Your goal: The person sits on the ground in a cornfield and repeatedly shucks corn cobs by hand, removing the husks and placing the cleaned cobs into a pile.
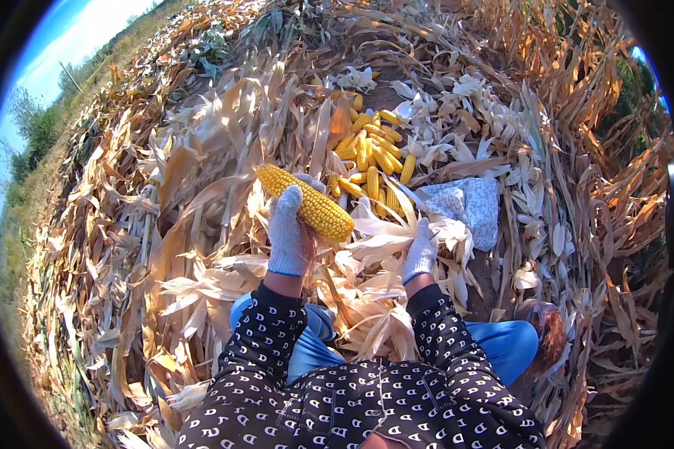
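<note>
In a pale knitted glove, my left hand (286, 230) grips a husked yellow corn cob (309, 202), its thumb lying across the kernels. The cob slants from upper left to lower right. My right hand (421, 250), gloved the same way, holds a bunch of pale corn husks (390, 230) that splay out to the left. Between the two hands the cob and the husks are apart. A pile of bare yellow cobs (370, 149) lies on the ground just beyond my hands. More loose husks (370, 314) cover the ground between my bent legs.
A folded grey speckled cloth (477, 210) lies right of the cob pile. Dry corn stalks and leaves (196, 174) spread over the ground on the left, and standing dry stalks (573, 73) rise at the right. Something reddish-brown and fibrous (547, 334) sits by my right knee.
</note>
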